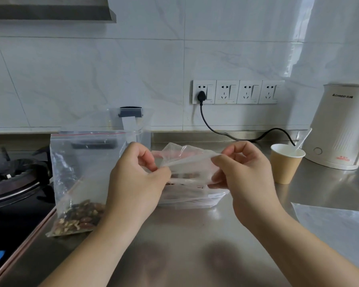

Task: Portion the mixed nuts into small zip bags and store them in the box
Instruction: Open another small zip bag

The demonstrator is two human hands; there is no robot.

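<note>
1. The left hand (137, 179) and the right hand (247, 175) were raised side by side over the steel counter (184, 235), a short gap between them.
2. Both hands pinched the top edge of one small clear bag (187, 162), each with thumb and curled fingers, one hand at either end of that edge.
3. The small bag hung just above a stack of more small bags (191, 195) lying flat on the counter; red zip strips and some dark nuts showed through the plastic, but which bags held nuts could not be told.
4. To the left stood a large zip bag (81, 172), upright, with mixed nuts (81, 216) heaped in its bottom.
5. Behind the large bag sat a clear box (133, 125) with a black clasp, near the wall.
6. To the right were a paper cup (286, 164) with a white spoon (304, 138) in it, and a white kettle (340, 129) beyond.
7. A stove burner (15, 172) lay at the far left.
8. A black plug (201, 96) sat in the wall socket.
</note>
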